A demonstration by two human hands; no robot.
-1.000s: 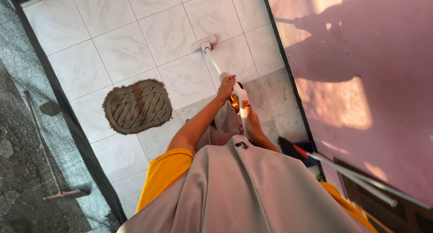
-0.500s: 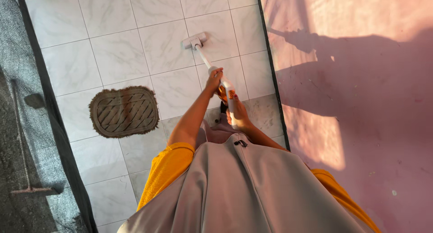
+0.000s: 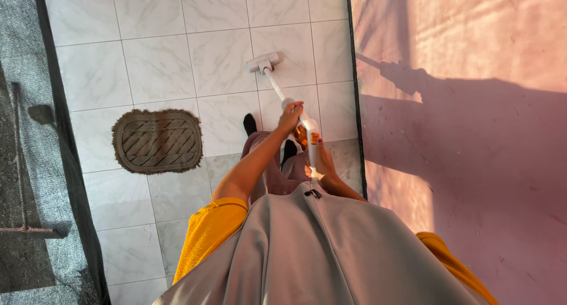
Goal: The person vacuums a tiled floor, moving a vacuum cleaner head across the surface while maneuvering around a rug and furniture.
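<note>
The left hand (image 3: 290, 117) is wrapped around the upper part of a white stick vacuum (image 3: 307, 127), just right of the frame's centre. The right hand (image 3: 323, 163) grips the same vacuum lower in the picture, at its handle end near the person's body. From the hands the thin white tube runs up and left to the floor head (image 3: 263, 62), which rests on the pale marbled tile floor (image 3: 153, 57). A brown oval doormat (image 3: 157, 140) lies at centre left. A pink wall (image 3: 472, 133) fills the right side.
</note>
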